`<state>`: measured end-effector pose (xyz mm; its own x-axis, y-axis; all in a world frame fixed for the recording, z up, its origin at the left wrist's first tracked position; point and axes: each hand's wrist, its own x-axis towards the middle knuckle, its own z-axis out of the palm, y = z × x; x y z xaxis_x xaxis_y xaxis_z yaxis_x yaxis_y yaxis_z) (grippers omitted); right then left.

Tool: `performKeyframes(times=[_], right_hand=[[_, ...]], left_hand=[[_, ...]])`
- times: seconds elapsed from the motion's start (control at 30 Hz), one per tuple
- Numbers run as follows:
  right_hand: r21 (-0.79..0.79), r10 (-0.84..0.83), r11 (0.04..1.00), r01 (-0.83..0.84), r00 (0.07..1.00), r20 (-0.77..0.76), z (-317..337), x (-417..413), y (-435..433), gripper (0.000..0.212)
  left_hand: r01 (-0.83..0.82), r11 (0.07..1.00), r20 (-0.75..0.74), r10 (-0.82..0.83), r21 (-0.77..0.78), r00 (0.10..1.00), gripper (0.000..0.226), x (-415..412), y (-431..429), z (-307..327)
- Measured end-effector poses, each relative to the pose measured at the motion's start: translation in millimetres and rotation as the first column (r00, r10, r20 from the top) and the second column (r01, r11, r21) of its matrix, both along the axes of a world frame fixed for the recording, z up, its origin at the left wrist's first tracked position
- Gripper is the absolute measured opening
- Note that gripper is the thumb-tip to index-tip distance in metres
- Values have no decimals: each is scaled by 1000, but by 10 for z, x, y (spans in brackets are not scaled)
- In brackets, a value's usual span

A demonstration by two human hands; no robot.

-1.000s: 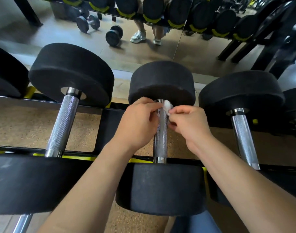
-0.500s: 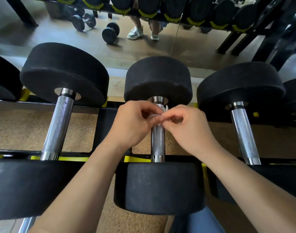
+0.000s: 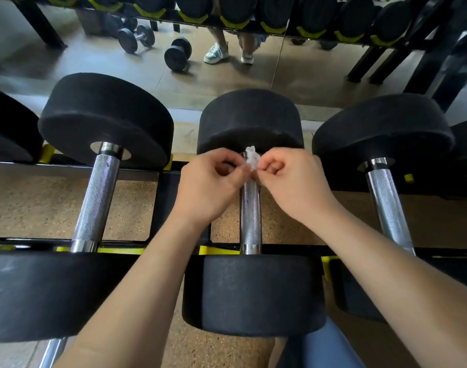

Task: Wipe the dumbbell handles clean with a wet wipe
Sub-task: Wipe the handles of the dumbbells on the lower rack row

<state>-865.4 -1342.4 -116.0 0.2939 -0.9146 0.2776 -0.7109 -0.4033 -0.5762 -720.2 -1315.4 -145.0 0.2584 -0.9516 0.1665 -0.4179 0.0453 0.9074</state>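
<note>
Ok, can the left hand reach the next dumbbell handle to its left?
Probably yes: that handle lies bare, nothing over it, beside the left hand, which pinches the wet wipe with the right hand.

The bare left forearm (image 3: pixel 147 277) and right forearm (image 3: pixel 381 258) reach forward, converging over the knurled chrome handle (image 3: pixel 250 216). At its far end the left hand (image 3: pixel 209 187) and right hand (image 3: pixel 293 181) meet, fingers curled, each pinching a small crumpled white wet wipe (image 3: pixel 252 156).
</note>
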Motion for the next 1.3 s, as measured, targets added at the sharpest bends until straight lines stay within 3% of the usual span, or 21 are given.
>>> performKeyframes(times=[0.13,0.23,0.4,0.47,0.53,0.6,0.67,0.73,0.8,0.9,1.0,1.07,1.1,1.17,1.23,1.3], right_hand=[[288,163,947,-143,986,-46,160,-137,-9,21],[506,268,822,-261,962,61,252,-237,-64,15],[672,551,638,-376,832,-58,205,-263,17,7],[641,535,677,-361,840,-92,211,-285,-7,7],[548,423,773,-318,903,-72,226,-303,-49,9],[502,302,824,-265,953,9,254,-334,-74,13],[501,253,836,-226,967,15,272,-379,-83,14],[491,265,847,-206,963,-53,283,-399,-82,16],[507,297,840,-194,946,-129,288,-383,-60,22],[603,410,780,-167,864,-291,268,-363,-31,26],[698,519,702,-145,775,-361,269,-369,3,16],[746,558,636,-196,785,-269,270,-375,24,21],[771,570,594,-228,796,-203,273,-373,40,22],[785,595,546,-293,795,-117,273,-358,75,16],[733,617,588,-343,776,-132,275,-332,104,6],[678,609,647,-350,771,-184,269,-295,119,16]], left_hand=[[47,999,181,-44,-12,983,19,-36,13,40],[89,990,278,-117,111,953,20,-39,119,72],[398,810,118,-488,432,865,16,-29,367,193],[382,815,221,-508,437,832,17,-54,306,264],[274,913,377,-378,303,845,17,-92,186,312],[233,946,492,-317,225,811,13,-137,125,353],[302,884,568,-463,358,681,6,-182,119,379],[348,734,516,-666,584,539,1,-263,139,441],[347,627,509,-774,697,376,5,-371,125,512],[376,622,649,-758,687,69,21,-569,74,537],[407,627,704,-708,664,-58,29,-662,92,506],[409,604,664,-748,684,-5,24,-558,127,544],[405,587,613,-786,701,80,18,-463,139,574],[391,576,447,-812,717,376,14,-255,179,603],[353,620,353,-731,701,584,26,-130,245,557],[320,695,349,-639,644,685,28,-103,302,487]])
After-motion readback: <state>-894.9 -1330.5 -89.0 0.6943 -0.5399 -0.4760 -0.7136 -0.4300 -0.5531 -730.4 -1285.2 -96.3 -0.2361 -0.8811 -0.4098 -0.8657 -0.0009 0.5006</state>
